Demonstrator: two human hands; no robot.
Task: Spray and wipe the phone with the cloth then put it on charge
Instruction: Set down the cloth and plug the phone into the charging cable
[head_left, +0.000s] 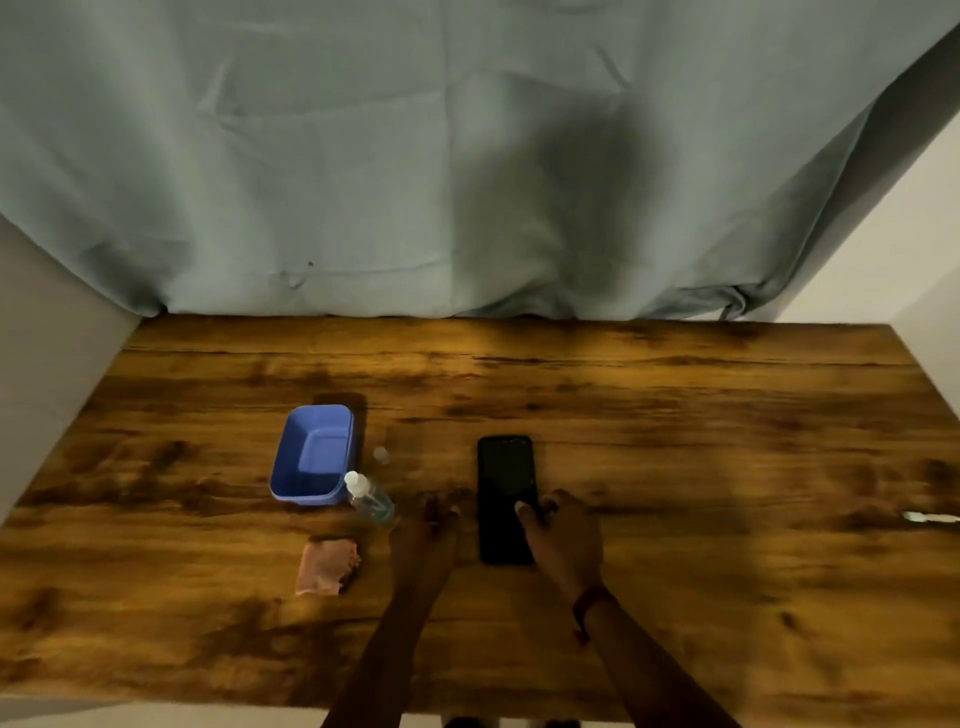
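A black phone lies flat, screen up, in the middle of the wooden table. My right hand grips its lower right edge, with the thumb on the screen and the fingers curled at the side. Just left of the phone, my left hand rests on the table, fingers loosely curled and holding nothing. A small clear spray bottle with a white nozzle stands left of that hand. A crumpled pink cloth lies in front of the bottle. The white tip of a charging cable lies at the table's right edge.
A blue plastic tub sits behind and to the left of the bottle, with a small clear cap beside it. A grey-green sheet hangs behind the table. Walls close in on both sides.
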